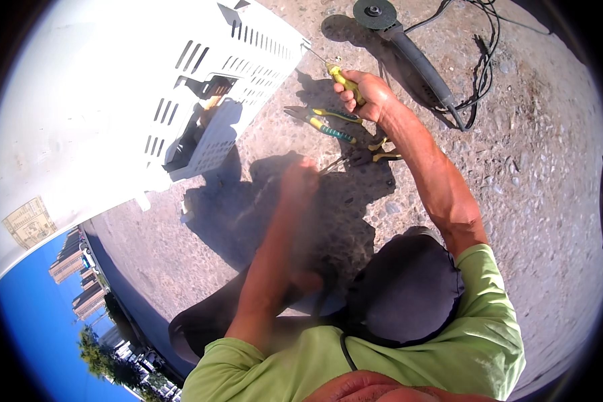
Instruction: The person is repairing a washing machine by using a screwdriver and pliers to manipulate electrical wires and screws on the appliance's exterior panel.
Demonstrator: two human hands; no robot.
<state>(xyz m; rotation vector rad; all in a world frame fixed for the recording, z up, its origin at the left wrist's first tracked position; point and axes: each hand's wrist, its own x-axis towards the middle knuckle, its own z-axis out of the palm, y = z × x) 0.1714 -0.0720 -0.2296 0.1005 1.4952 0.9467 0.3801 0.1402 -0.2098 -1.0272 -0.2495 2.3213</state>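
Screwdriver [336, 71] shows a yellow handle [342, 78] and slim metal shaft [317, 55].

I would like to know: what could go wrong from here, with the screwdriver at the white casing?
The screwdriver may slip: its tip is at the corner of the white casing, and I cannot tell whether it is seated. The bare right hand might then scrape the casing's edge. Also, the angle grinder lies beyond that hand with its disc exposed; a wide swing might brush it.
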